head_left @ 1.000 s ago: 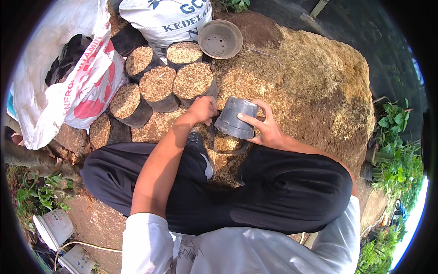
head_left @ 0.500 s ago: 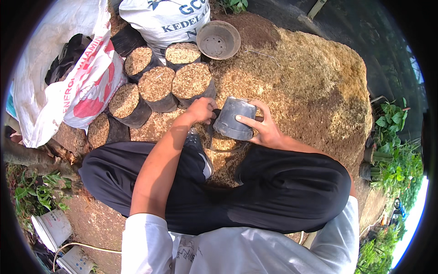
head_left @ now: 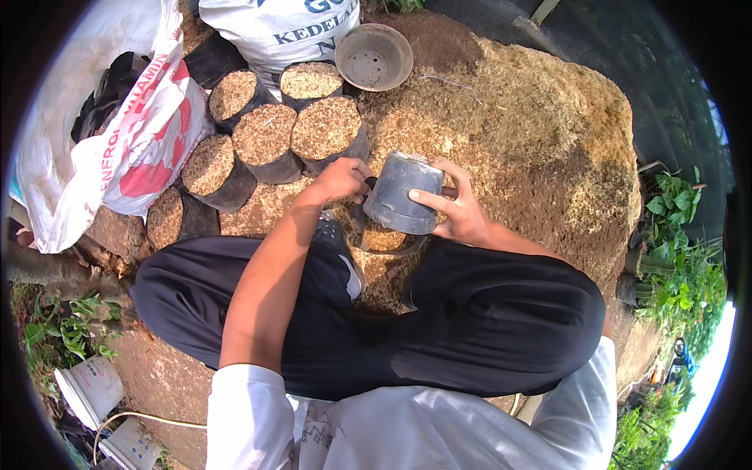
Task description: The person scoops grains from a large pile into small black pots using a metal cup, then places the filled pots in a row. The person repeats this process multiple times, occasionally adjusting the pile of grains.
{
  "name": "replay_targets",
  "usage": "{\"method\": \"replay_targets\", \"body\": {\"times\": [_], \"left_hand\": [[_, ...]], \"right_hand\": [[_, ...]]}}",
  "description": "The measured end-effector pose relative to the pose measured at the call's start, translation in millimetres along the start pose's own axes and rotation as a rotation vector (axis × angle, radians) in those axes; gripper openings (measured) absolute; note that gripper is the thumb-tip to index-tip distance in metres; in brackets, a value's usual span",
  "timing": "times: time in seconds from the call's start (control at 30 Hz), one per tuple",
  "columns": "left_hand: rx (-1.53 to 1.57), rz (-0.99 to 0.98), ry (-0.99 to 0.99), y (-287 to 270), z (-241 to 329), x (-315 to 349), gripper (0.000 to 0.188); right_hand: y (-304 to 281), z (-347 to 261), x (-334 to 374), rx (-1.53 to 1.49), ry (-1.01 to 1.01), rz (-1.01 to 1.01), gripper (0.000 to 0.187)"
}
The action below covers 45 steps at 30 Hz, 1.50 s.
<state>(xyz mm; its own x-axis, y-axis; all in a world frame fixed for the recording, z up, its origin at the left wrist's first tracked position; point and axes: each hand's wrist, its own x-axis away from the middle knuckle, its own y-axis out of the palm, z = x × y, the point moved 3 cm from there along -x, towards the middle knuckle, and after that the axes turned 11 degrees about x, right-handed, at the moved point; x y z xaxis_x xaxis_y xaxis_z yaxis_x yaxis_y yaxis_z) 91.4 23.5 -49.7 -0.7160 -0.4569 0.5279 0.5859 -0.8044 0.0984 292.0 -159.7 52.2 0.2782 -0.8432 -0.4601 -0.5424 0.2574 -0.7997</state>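
Observation:
A dark grey plastic pot (head_left: 401, 192) is in my right hand (head_left: 464, 210), fingers round its side and thumb across it. It is tipped, its wide banded rim low and its narrower end up. Under it is a black planting bag (head_left: 395, 249), with light brown sawdust-like mix showing in its mouth; the pot covers much of it. My left hand (head_left: 341, 182) is closed in a pinch at the pot's left side, seemingly on the bag's black edge, though the fingertips are partly hidden. Close to that hand stands a filled black bag (head_left: 327, 130).
Several more filled black bags (head_left: 265, 141) stand to the left. Behind them are a white sack (head_left: 286, 31) and an empty round pot (head_left: 374, 56). A large mound of brown mix (head_left: 533, 141) spreads right. An open white-and-red sack (head_left: 149, 149) stands far left.
The view has shifted slightly, so things sit a little higher in the picture. Both hands keep their holds, and the pot stays tipped over the bag with little visible movement.

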Motion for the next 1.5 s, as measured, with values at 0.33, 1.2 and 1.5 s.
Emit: {"method": "replay_targets", "body": {"times": [0.33,1.2,1.5], "left_hand": [[0.126,-0.033,-0.008,-4,-6,-3,0.026],[-0.447,0.258,-0.266,118,13,-158,0.128],[0.167,0.297,0.071,144,-6,-244,0.106]], "right_hand": [[-6,18,-3,0.002,0.334,0.118,0.095],[68,179,115,0.093,1.503,-0.105,0.121],[65,273,49,-0.167,1.323,0.303,0.105]]}}
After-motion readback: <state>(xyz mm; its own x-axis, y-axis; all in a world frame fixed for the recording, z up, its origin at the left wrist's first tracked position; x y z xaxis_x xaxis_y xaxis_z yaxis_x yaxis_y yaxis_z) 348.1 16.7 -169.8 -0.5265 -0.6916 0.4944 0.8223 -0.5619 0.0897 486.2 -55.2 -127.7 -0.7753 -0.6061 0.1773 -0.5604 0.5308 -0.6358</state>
